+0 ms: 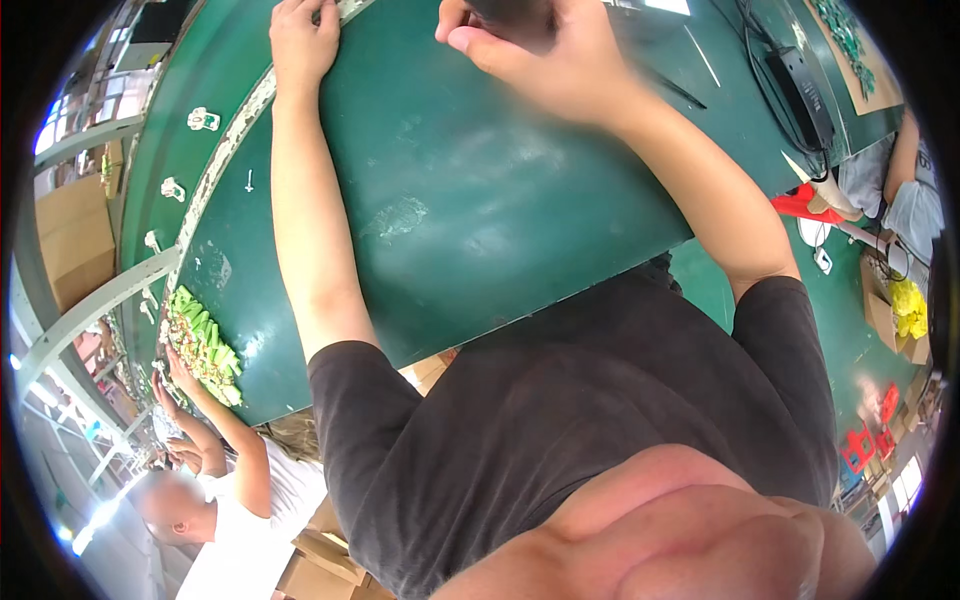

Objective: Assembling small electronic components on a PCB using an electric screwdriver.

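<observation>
My right hand (570, 65) is at the upper edge of the head view, its fingers and thumb wrapped round a dark rounded object (515, 15). The hand is slightly blurred and the top of the object is cut off, so I cannot tell its kind. My left hand (304, 42) rests by the worn white edge strip (262, 95) of the green table. Its fingers are curled together; whatever lies between them, if anything, is hidden. Beneath both forearms stretches the green tabletop (450, 220).
Small white parts (203, 119) sit on the green strip at left; a tiny one (250, 181) lies nearer. A co-worker's hands (180, 375) are by a light-green pile (205, 345). At right are a thin dark tool (680, 90), a black power strip (800, 95) and cables.
</observation>
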A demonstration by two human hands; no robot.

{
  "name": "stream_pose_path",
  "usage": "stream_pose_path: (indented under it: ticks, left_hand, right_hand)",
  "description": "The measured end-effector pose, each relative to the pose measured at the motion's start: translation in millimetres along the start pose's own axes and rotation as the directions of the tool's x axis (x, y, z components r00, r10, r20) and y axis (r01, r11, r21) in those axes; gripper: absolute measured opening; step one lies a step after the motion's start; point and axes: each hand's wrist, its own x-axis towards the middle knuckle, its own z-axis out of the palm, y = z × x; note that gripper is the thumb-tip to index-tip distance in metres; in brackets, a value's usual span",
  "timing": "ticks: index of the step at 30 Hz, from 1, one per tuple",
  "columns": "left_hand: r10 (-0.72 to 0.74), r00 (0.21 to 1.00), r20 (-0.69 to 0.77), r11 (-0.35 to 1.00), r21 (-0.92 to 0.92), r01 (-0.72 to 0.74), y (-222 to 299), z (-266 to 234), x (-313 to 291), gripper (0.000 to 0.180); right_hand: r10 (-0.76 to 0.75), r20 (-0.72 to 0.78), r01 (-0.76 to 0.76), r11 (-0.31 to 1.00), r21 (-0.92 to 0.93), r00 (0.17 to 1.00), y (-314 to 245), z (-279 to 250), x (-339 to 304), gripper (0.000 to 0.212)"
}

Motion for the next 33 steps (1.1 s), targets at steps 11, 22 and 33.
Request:
stream_pose_path:
  ticks: [11, 22, 33]
  left_hand:
    - [-0.037, 0.999, -0.027, 0.991, 0.126, 0.040, -12, 3, -4, 0.019]
    - [0.001, 0.992, -0.126, 0.979, 0.204, 0.025, -11, 2, -5, 0.013]
    - [-0.027, 0.990, -0.137, 0.978, 0.199, 0.054, -11, -2, -5, 0.012]
  right_hand:
    - [-0.137, -0.148, 0.137, 0.991, -0.015, 0.979, 24, 0, -7, 0.048]
    - [-0.152, -0.117, 0.154, 0.988, 0.010, 0.982, 21, -4, -10, 0.040]
    - [-0.182, -0.133, 0.180, 0.983, -0.024, 0.974, 26, -1, -11, 0.035]
